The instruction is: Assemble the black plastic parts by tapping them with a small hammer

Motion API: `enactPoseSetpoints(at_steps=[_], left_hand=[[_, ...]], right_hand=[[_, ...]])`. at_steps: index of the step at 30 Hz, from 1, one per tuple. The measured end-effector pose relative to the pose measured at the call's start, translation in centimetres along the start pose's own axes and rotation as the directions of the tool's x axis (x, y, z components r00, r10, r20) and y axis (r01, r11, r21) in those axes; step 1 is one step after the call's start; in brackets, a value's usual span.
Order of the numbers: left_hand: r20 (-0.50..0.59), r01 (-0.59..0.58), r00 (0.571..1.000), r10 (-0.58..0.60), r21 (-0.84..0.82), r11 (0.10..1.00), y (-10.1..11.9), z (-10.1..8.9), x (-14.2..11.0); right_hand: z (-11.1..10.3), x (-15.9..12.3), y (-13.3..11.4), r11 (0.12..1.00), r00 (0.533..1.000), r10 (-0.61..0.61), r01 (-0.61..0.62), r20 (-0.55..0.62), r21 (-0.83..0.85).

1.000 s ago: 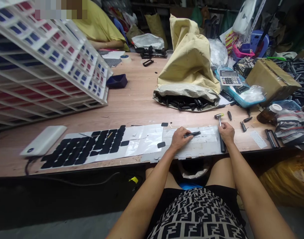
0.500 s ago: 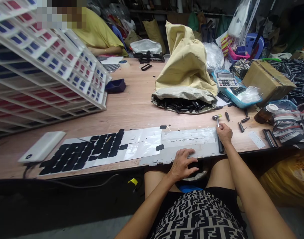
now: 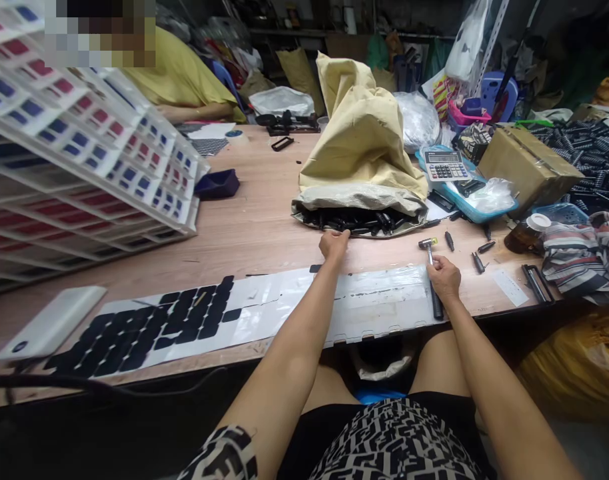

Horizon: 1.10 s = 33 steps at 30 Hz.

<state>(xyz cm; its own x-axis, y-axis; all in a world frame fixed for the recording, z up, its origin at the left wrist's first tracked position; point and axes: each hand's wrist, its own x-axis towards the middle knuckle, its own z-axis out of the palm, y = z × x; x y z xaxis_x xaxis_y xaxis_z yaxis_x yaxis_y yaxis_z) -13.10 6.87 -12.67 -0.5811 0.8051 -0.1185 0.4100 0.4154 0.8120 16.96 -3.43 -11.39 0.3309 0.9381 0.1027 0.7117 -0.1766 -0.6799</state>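
Note:
My right hand is closed around a small hammer, which has a metal neck, a yellow tip on its head and a dark grip. The hammer lies over the right end of a pale board at the table's front edge. My left hand reaches to the mouth of a beige sack full of black parts. Its fingers are pinched together at the sack's lower rim. Whatever they hold is too small to make out.
Black rounded stickers on a white sheet lie at the left, beside a white box-shaped device. A tilted white rack stands behind. Loose black pieces, a calculator and a carton are at the right. A person in yellow sits across.
My left hand has moved forward from the board's front edge to the sack's mouth, and its spread fingers have closed. My right hand still holds the hammer in much the same place.

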Motion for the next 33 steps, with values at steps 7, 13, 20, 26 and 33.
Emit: enactPoseSetpoints(at_steps=[7,13,20,26,33], left_hand=[[0.05,0.135,0.99,-0.13,-0.119,0.984,-0.8,0.0,1.0],[0.182,-0.017,0.982,0.048,-0.167,0.986,-4.1,-3.0,-7.4],[0.323,-0.52,0.8,0.506,-0.048,0.853,-5.5,-2.9,-13.9],[0.339,-0.536,0.793,0.506,-0.005,0.844,-5.3,-2.6,-13.5],[0.324,-0.509,0.812,0.485,-0.013,0.86,-5.5,-2.4,-13.4]], right_hand=[[0.0,-0.1,-0.1,1.0,1.0,-0.006,0.006,-0.001,-0.002],[0.1,-0.1,0.0,1.0,1.0,-0.022,0.022,-0.019,-0.005],[-0.1,0.1,0.0,1.0,0.999,-0.029,0.029,-0.015,0.008],[-0.8,-1.7,-0.6,0.986,0.995,-0.097,0.099,-0.021,0.135],[-1.1,-7.8,-3.5,0.851,0.858,-0.501,0.466,0.111,0.242]])
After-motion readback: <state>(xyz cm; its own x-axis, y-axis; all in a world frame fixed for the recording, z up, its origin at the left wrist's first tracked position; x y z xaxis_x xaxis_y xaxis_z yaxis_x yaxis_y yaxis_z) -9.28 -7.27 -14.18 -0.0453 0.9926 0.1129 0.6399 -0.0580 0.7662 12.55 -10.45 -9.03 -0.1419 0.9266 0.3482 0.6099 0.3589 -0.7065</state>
